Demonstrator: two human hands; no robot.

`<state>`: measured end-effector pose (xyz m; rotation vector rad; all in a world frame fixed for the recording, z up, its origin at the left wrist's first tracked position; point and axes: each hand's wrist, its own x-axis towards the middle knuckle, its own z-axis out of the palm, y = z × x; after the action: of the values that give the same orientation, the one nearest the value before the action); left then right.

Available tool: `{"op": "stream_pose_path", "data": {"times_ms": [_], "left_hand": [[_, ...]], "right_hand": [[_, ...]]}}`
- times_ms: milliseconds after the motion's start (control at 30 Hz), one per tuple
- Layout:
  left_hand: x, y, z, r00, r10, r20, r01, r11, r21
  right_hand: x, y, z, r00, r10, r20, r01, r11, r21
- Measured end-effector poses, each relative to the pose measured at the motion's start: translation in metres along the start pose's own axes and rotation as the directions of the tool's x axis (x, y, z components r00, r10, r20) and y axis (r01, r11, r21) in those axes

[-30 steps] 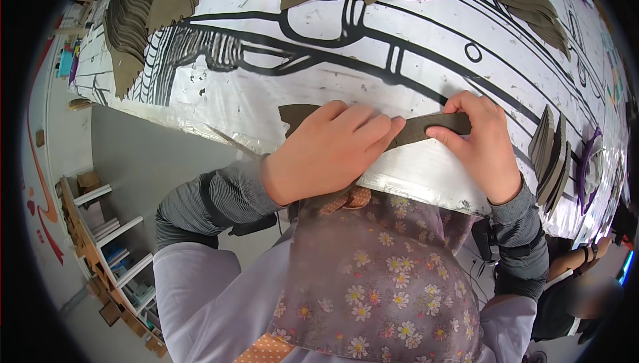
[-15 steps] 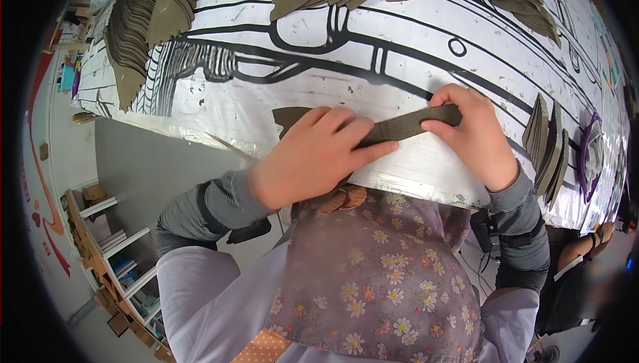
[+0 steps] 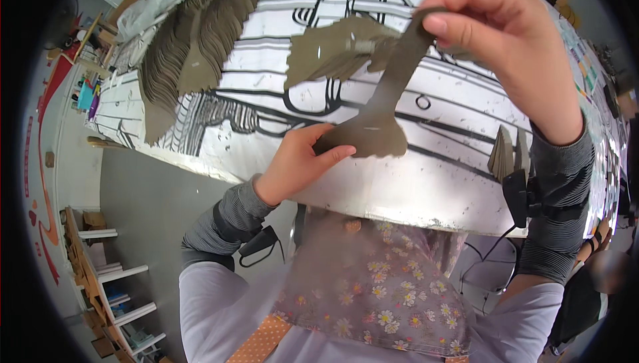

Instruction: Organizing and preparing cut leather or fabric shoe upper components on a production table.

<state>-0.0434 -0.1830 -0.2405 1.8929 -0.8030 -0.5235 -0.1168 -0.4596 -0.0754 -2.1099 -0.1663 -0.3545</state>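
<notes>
A flat olive-brown cut piece (image 3: 373, 130), like fabric or thin sheet, is stretched between my hands above the table's near part. It has a narrow strip and a flared end with a wavy edge. My left hand (image 3: 291, 166) is closed on the left corner of the flared end, thumb on top. Higher and to the right, my right hand (image 3: 509, 50) pinches the far end of the strip. Beyond the piece lies a stack of similar olive-brown pieces (image 3: 323, 50), partly hidden behind the strip and my right hand.
A tall fanned stack of wavy-edged pieces (image 3: 193, 50) lies at the far left, near a clear plastic bag (image 3: 163, 0). Small pointed pieces (image 3: 507, 153) sit by my right forearm. The white table (image 3: 426, 193) bears black line drawings. Another person (image 3: 579, 300) is at the right.
My right hand has risen up and away to the right, pulling the strip upright. The piece, bundled low between both hands before, is now spread open. My left hand has shifted slightly left and lower.
</notes>
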Motion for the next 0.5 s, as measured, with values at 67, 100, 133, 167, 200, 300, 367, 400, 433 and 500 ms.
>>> {"op": "stream_pose_path", "data": {"times_ms": [67, 100, 133, 167, 200, 300, 367, 400, 433, 500], "left_hand": [[0.008, -0.003, -0.006, 1.0, 0.018, 0.002, -0.018, 0.993, 0.114], [0.012, 0.011, -0.01, 0.999, -0.027, 0.028, 0.022, 0.986, 0.163], [0.016, 0.009, -0.015, 1.0, -0.004, 0.023, 0.0, 0.985, 0.173], [0.017, -0.003, -0.023, 1.0, 0.02, 0.001, -0.02, 0.987, 0.161], [0.02, -0.005, -0.029, 0.998, 0.055, -0.005, -0.053, 0.988, 0.146], [0.034, 0.013, -0.053, 0.994, 0.051, -0.096, -0.037, 0.989, 0.144], [0.04, 0.03, -0.065, 0.988, 0.083, -0.133, -0.064, 0.989, 0.136], [0.042, 0.041, -0.071, 0.98, 0.127, -0.156, -0.111, 0.988, 0.107], [0.044, 0.052, -0.076, 0.969, 0.169, -0.179, -0.157, 0.984, 0.079], [0.043, 0.075, -0.082, 0.944, 0.26, -0.205, -0.252, 0.966, 0.061]], "right_hand": [[0.019, -0.02, -0.013, 0.988, -0.157, 0.011, 0.157, 0.987, -0.036], [0.021, -0.074, -0.008, 0.999, 0.049, -0.01, -0.048, 0.996, 0.073], [0.04, -0.039, -0.022, 0.96, -0.27, 0.069, 0.247, 0.94, 0.238], [0.041, -0.061, -0.022, 0.961, -0.273, 0.04, 0.267, 0.958, 0.107], [0.035, -0.087, -0.025, 0.963, -0.271, -0.002, 0.271, 0.962, -0.037], [0.03, -0.117, -0.034, 0.96, -0.27, -0.074, 0.245, 0.939, -0.243], [0.038, -0.115, -0.042, 0.952, -0.299, -0.062, 0.281, 0.938, -0.205], [0.042, -0.117, -0.043, 0.948, -0.316, -0.047, 0.306, 0.94, -0.151], [0.032, -0.123, -0.044, 0.963, -0.245, -0.109, 0.22, 0.954, -0.201], [0.031, -0.126, -0.044, 0.974, -0.208, -0.091, 0.193, 0.969, -0.156]]}}
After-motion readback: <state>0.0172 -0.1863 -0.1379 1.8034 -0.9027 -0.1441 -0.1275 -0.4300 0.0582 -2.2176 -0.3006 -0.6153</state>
